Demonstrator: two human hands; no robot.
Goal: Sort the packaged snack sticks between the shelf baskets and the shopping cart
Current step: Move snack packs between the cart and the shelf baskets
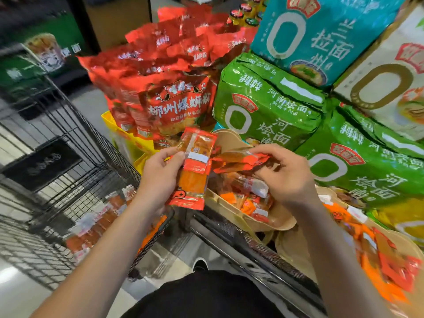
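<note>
Shop aisle, left grip [160, 173] holding one snack pack [195, 166], right grip [286, 175] pinching another pack [241, 160]

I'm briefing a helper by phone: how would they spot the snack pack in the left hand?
Find the black wire shopping cart; just right of its rim is the left hand. It grips an orange-red snack stick pack held upright, white label facing up, unlike the right hand's pack, which lies sideways.

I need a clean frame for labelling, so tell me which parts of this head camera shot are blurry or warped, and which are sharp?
Head view: the shopping cart and the snack packs inside it are smeared by motion blur, as is the right-hand basket; the left hand, its upright snack stick and the green noodle packs read fairly sharp; wide-angle distortion bends the edges.
</note>
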